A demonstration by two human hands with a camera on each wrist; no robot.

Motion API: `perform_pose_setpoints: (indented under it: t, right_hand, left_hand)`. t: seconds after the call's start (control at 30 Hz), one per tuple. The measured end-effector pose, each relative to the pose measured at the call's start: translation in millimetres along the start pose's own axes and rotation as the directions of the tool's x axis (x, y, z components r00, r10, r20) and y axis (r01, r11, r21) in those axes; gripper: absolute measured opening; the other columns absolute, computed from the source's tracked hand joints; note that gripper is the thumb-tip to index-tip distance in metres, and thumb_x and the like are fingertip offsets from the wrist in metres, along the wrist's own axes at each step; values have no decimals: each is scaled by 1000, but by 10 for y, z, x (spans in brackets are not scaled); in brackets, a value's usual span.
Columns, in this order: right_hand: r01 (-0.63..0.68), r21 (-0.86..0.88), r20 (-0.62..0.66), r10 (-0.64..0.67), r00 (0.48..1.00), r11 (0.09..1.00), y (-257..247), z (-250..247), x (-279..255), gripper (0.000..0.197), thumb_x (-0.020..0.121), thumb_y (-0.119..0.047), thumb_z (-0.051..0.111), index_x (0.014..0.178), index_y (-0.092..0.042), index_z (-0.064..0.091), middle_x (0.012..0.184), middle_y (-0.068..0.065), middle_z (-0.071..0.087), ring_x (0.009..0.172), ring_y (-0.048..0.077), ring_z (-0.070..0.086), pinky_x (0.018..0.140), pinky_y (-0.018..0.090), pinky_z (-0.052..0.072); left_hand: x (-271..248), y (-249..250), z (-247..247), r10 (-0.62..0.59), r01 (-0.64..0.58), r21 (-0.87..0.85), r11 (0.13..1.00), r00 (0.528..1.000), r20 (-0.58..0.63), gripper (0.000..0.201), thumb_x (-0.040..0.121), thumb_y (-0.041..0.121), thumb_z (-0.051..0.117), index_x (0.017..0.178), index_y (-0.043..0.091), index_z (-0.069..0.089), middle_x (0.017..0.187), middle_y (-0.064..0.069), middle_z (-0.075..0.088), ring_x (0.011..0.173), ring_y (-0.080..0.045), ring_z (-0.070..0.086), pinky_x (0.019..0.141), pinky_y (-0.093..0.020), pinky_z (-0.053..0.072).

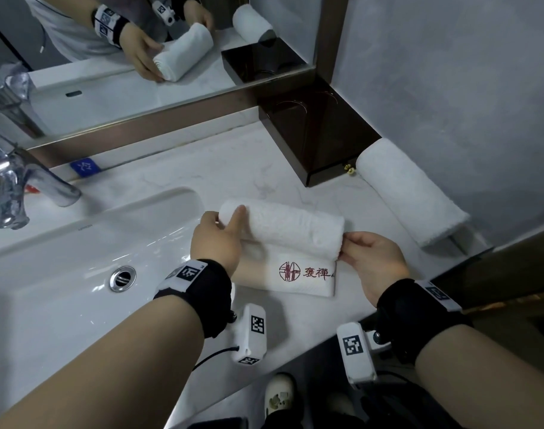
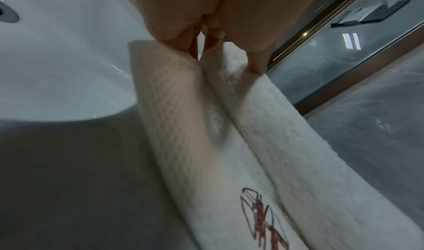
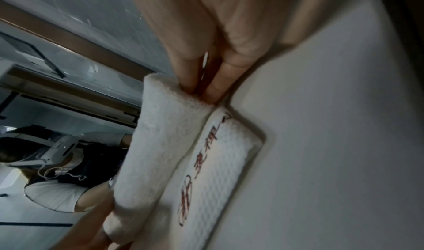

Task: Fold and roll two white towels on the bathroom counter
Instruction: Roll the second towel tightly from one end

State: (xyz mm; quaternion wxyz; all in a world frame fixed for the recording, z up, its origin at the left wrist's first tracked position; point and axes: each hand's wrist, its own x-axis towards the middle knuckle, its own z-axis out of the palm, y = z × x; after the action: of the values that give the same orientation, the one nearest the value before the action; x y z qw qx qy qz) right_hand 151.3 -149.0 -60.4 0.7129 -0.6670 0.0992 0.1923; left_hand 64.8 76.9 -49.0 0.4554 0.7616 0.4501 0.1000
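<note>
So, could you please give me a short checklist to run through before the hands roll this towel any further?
1. Left hand holds the left end of the half-rolled white logo towel: ok.
2. Right hand pinches its right end: ok.
3. Roll even along its length: ok.
4. Flat tail with red logo lying smooth: ok.
5. Tightness of roll core: cannot tell.
6. Finished white rolled towel clear of the path: ok.

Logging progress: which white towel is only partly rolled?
The towel between both hands, beside the sink; its flat red-logo end remains unrolled. The towel by the wall is fully rolled.
</note>
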Motion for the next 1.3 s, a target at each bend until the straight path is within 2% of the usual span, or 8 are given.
perform_pose_setpoints:
  t: [0.27,0.43,0.67,0.8,0.9,1.03,1.17,1.3]
  right_hand:
    - [-15,-80,108,23,994,997,61,-43,103,11,83,-7,71,93,-4,75,90,13,75,83,20,71,82,31,55]
    - [-5,-113,134,20,991,994,58,-22,108,10,84,-7,68,82,-10,77,88,10,76,85,21,71,81,33,54]
    - [109,-461,34,-106,994,881,-21,-11,117,26,79,-17,65,66,-39,72,66,-4,73,73,21,72,81,46,57]
    - [34,-249,14,-32,999,968,-20,10,84,17,83,-4,60,75,-15,70,80,7,72,83,29,69,79,41,57]
    - [-15,90,151,1,989,996,-56,-10,35,33,84,12,55,110,-7,60,108,14,64,96,24,65,80,31,53]
    - [80,-15,266,-74,961,997,-27,-10,-37,63,72,16,69,122,-20,57,112,2,65,99,18,67,77,26,54]
    - [118,-97,241,-92,966,988,30,15,2,71,67,11,77,122,-29,54,114,0,63,97,14,67,75,29,56]
    - [136,-164,201,-102,974,977,48,25,30,70,65,-2,81,118,-39,56,111,-4,68,99,17,67,82,42,57]
  left_hand:
    - [0,90,-8,72,-70,49,996,997,-39,35,86,37,62,72,12,42,72,-3,43,58,-19,40,52,-31,28]
    - [24,116,-12,117,-113,70,991,992,-46,36,85,27,63,66,14,35,70,-3,39,58,-23,36,52,-32,27]
    - [72,109,-134,144,-144,140,980,989,15,35,86,37,63,69,14,43,65,0,48,62,-25,46,57,-34,36]
    - [106,98,-176,80,-80,47,996,997,1,35,78,44,73,73,16,52,71,-2,53,63,-24,49,61,-35,44]
    - [126,69,-187,38,-35,-31,999,995,97,44,68,49,78,77,12,57,71,-4,52,63,-21,49,59,-32,41]
    - [103,89,-140,15,-5,-85,996,993,116,51,60,50,84,75,10,57,73,-6,61,64,-24,58,63,-37,49]
    - [104,105,-77,-1,3,-103,995,1000,21,46,69,42,84,96,11,65,92,-4,70,85,-26,68,80,-43,57]
    - [86,86,-14,31,-31,-119,992,1000,0,33,76,37,79,93,13,64,86,-1,66,80,-24,64,69,-35,52]
